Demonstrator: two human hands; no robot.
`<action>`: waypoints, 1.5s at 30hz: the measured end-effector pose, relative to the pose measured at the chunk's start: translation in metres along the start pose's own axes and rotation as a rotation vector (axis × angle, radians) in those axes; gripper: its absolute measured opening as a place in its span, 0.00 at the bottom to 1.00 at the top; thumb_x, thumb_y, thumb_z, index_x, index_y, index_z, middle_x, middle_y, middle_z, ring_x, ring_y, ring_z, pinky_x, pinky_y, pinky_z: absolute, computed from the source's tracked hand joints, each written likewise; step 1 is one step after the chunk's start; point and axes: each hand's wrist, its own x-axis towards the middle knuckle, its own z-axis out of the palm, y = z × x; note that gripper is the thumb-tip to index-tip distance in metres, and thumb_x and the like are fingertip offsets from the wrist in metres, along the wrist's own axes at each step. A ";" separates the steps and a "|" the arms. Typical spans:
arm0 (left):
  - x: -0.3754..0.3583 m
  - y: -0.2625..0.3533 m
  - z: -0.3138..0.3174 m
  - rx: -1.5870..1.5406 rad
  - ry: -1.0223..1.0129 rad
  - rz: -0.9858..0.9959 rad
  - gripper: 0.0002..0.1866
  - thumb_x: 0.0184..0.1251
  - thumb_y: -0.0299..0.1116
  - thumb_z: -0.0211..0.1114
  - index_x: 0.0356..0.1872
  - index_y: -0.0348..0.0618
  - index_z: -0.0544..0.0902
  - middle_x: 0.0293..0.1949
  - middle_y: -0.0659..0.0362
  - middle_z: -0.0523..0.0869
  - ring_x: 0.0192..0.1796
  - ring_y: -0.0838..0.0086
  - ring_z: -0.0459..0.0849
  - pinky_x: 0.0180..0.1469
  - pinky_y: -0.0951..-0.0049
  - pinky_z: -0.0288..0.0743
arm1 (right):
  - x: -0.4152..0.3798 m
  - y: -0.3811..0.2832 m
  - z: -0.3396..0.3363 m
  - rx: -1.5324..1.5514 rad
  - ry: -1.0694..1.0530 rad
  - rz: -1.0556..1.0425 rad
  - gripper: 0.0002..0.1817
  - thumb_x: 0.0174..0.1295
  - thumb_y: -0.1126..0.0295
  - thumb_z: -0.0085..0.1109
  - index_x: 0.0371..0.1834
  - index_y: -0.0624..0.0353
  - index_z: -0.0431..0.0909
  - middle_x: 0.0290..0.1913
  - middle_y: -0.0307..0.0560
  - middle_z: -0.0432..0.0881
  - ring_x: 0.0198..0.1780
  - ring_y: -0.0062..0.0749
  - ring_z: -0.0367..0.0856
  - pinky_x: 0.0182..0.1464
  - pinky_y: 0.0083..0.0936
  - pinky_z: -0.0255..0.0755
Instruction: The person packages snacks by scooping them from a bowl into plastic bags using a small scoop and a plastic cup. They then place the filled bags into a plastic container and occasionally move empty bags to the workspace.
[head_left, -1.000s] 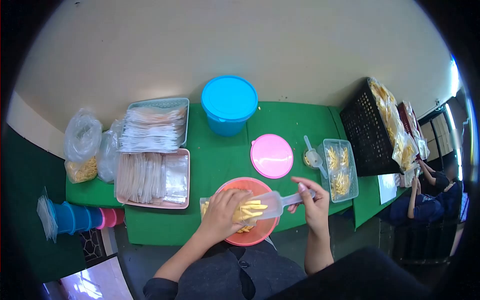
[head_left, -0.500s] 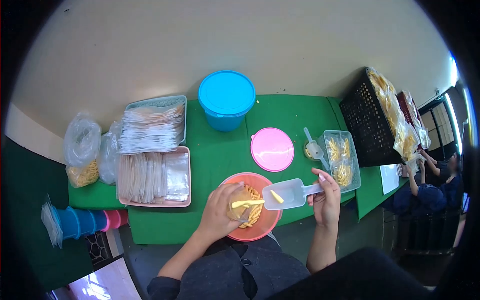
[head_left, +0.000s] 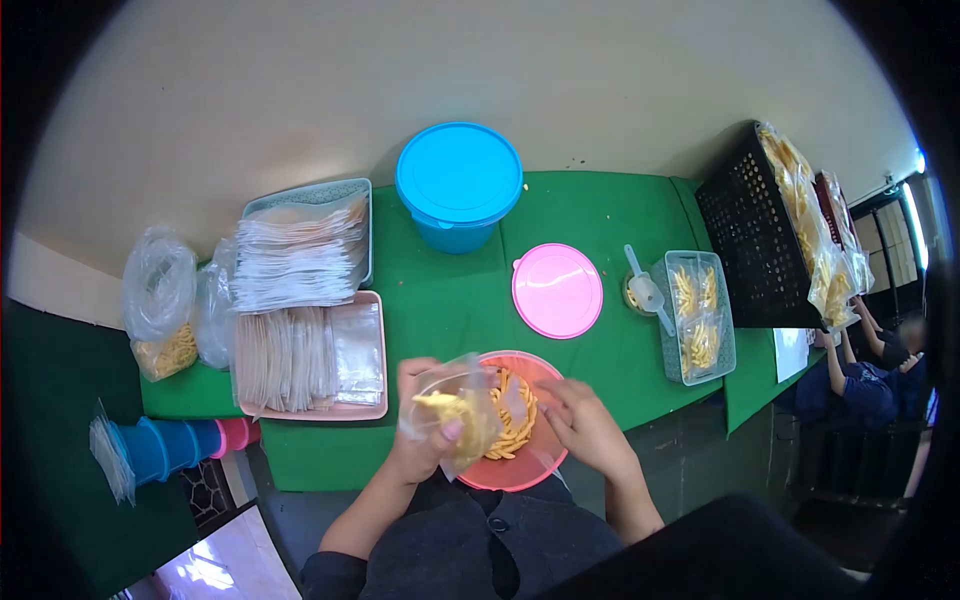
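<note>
My left hand (head_left: 418,430) grips a clear plastic bag (head_left: 470,405) holding pale yellow stick snacks, tilted above the left side of an orange-pink bucket (head_left: 548,462). The bag is slightly blurred. More yellow-orange stick snacks (head_left: 512,440) lie inside the bucket. A translucent scoop (head_left: 515,398) rests among them, partly hard to make out. My right hand (head_left: 590,425) is over the bucket's right rim, its fingers loosely apart beside the scoop.
Trays of flat plastic bags (head_left: 300,250) stand at left beside bagged snacks (head_left: 165,350). A blue lidded tub (head_left: 460,175), pink lid (head_left: 558,292), small scoop (head_left: 645,292) and tray of filled bags (head_left: 700,345) lie beyond. A black basket (head_left: 755,230) stands right; another person (head_left: 865,375) works there.
The scoop has gone from outside the bucket's right side down into it. My right hand has moved left to the rim. The bag in my left hand is now raised and tilted, showing its snacks.
</note>
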 end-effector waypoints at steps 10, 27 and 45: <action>0.012 -0.026 0.000 0.324 -0.195 -0.167 0.35 0.77 0.57 0.37 0.70 0.35 0.62 0.70 0.47 0.64 0.72 0.61 0.65 0.71 0.64 0.59 | 0.040 -0.043 0.006 0.627 0.235 0.029 0.18 0.64 0.73 0.60 0.58 0.62 0.78 0.54 0.51 0.80 0.55 0.34 0.78 0.56 0.31 0.72; 0.009 -0.007 0.052 0.350 -0.050 0.259 0.45 0.73 0.64 0.35 0.75 0.46 0.27 0.78 0.46 0.33 0.77 0.48 0.50 0.71 0.52 0.58 | 0.024 -0.091 0.012 0.560 0.421 -0.317 0.14 0.62 0.74 0.58 0.49 0.58 0.85 0.39 0.46 0.81 0.42 0.33 0.76 0.44 0.26 0.70; 0.003 0.035 0.029 0.630 0.036 0.230 0.20 0.72 0.45 0.59 0.40 0.34 0.81 0.37 0.50 0.85 0.42 0.62 0.84 0.48 0.67 0.76 | 0.020 -0.092 -0.009 0.541 0.669 -0.266 0.10 0.66 0.68 0.60 0.33 0.65 0.84 0.23 0.45 0.74 0.28 0.30 0.72 0.31 0.25 0.65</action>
